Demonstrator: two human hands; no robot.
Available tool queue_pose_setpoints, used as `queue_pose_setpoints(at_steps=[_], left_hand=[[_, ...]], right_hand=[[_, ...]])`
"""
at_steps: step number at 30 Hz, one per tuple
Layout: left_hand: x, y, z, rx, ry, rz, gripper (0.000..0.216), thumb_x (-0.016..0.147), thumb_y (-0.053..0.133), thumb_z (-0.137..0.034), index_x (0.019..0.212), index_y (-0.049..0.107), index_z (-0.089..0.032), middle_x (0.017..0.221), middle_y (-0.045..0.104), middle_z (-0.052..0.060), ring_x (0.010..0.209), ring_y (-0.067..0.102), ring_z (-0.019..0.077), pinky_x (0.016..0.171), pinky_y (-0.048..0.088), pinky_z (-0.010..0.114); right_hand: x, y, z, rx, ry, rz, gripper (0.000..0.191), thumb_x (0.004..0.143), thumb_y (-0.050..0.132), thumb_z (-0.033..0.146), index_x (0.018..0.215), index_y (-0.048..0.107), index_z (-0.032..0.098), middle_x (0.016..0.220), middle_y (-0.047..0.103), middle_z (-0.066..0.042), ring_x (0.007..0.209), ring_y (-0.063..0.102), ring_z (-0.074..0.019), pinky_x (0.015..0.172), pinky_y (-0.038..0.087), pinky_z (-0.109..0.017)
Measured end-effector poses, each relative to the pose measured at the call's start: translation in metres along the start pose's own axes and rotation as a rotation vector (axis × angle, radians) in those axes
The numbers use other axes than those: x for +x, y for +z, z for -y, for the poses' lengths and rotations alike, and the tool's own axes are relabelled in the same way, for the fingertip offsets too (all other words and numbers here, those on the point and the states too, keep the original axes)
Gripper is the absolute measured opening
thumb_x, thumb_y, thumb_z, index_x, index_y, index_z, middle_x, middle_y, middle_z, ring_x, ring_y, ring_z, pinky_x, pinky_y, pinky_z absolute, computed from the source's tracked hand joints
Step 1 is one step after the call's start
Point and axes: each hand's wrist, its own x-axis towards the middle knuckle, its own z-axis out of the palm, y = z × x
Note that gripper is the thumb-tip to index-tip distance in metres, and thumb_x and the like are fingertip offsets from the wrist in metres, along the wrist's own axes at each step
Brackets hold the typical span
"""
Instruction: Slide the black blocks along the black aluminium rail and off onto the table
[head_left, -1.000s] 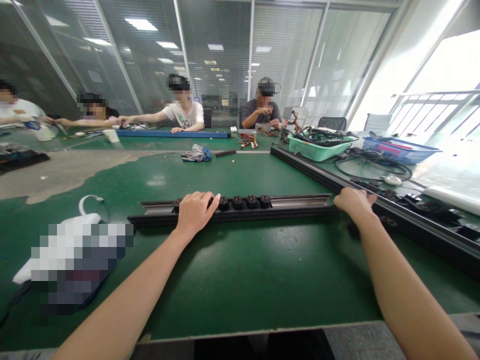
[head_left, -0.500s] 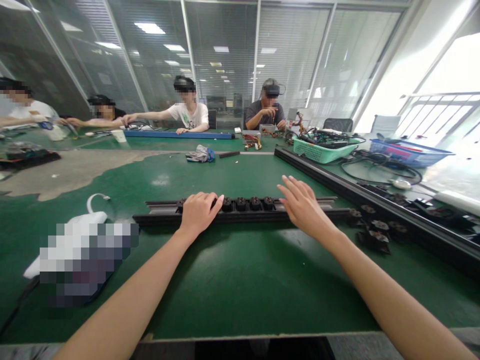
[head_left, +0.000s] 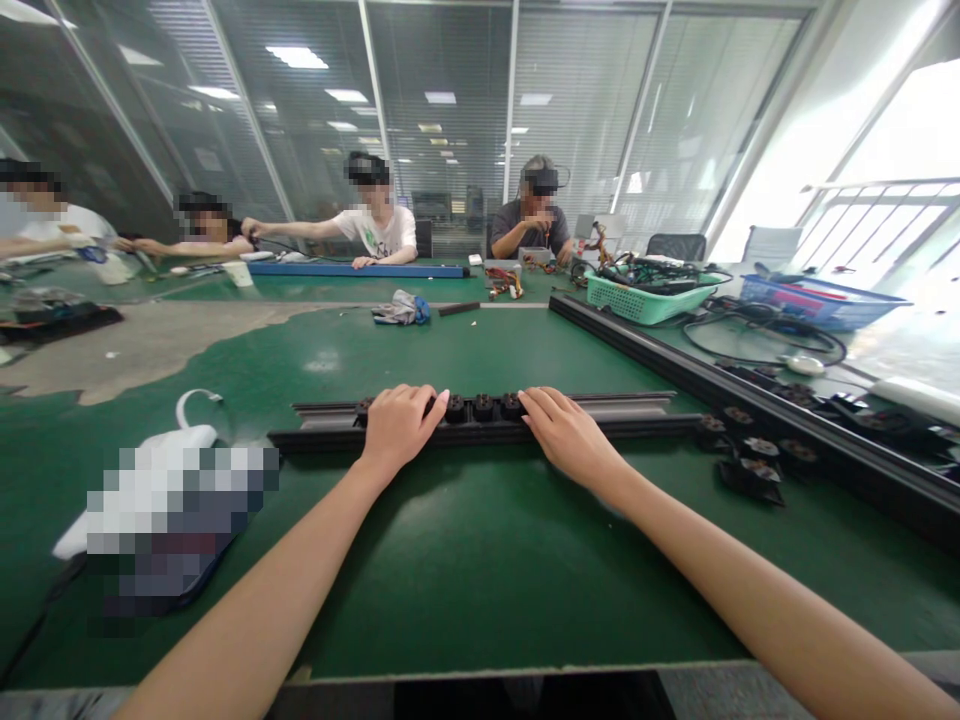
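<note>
A long black channel-shaped rail (head_left: pixel 637 424) lies crosswise on the green table, with a row of black socket modules (head_left: pixel 483 406) seated in its middle. My left hand (head_left: pixel 397 425) is closed over the left part of the row, thumb along the near side and fingertips hidden behind the modules. Bent over the row's right end, my right hand (head_left: pixel 566 430) has its fingers together on the modules. Its thumb is hard to make out. Between the two hands a few modules show.
Loose socket modules (head_left: pixel 754 465) lie right of the rail, beside a longer black rail (head_left: pixel 645 345). Farther back stand a green basket (head_left: pixel 649 305) of cables and a blue basket (head_left: pixel 821 305). A white blurred item (head_left: pixel 150 490) lies left. Several people sit across the table.
My right hand has come down and left from above the rail onto the right end of the module row. My left hand stays in place.
</note>
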Motion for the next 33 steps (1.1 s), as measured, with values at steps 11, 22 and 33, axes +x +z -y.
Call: queue_pose_setpoints(at_steps=[11, 22, 33], left_hand=[[0.000, -0.002, 0.000, 0.011, 0.003, 0.006, 0.054, 0.104, 0.027, -0.050, 0.086, 0.068, -0.019, 0.083, 0.072, 0.009, 0.082, 0.065, 0.0250, 0.074, 0.041, 0.037], [0.000, -0.002, 0.000, -0.005, 0.000, 0.015, 0.055, 0.104, 0.026, -0.050, 0.087, 0.069, -0.019, 0.084, 0.072, 0.010, 0.083, 0.065, 0.0261, 0.075, 0.041, 0.038], [0.001, -0.004, -0.001, -0.016, -0.004, 0.013, 0.053, 0.103, 0.027, -0.050, 0.085, 0.068, -0.021, 0.082, 0.072, 0.010, 0.082, 0.065, 0.0246, 0.074, 0.042, 0.037]], right_hand=[[0.004, -0.004, -0.004, 0.104, 0.017, 0.006, 0.035, 0.098, 0.038, 0.007, 0.123, 0.062, 0.015, 0.127, 0.061, -0.015, 0.118, 0.053, -0.0278, 0.096, 0.056, -0.043], [0.004, -0.004, -0.006, 0.181, 0.040, 0.013, 0.041, 0.094, 0.037, 0.002, 0.123, 0.062, 0.015, 0.127, 0.061, -0.015, 0.120, 0.053, -0.0267, 0.097, 0.056, -0.043], [-0.001, -0.009, -0.015, 0.221, 0.076, 0.029, 0.043, 0.095, 0.038, 0.008, 0.127, 0.064, 0.021, 0.125, 0.063, -0.013, 0.119, 0.055, -0.0261, 0.096, 0.058, -0.044]])
